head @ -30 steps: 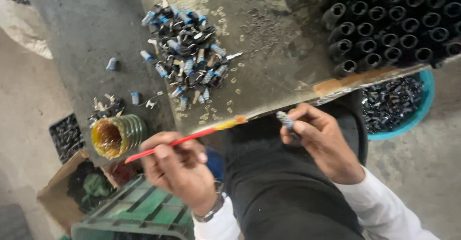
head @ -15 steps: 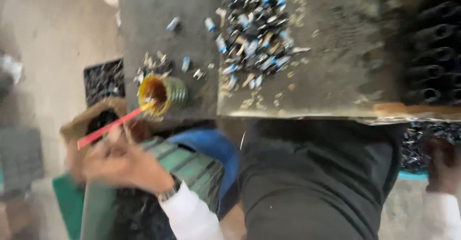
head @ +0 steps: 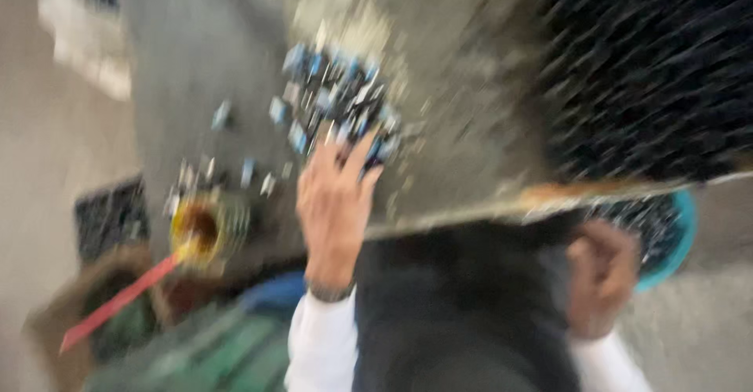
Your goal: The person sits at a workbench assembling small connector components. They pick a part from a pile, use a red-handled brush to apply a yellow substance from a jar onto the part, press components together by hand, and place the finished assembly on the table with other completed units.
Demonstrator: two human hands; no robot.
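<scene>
On counter, left hand now spread, fingertips on pile of small blue-black parts; stick it held a second ago now stands in yellow pot left of pile. Right hand below counter edge, grip blurred, cannot tell.
</scene>
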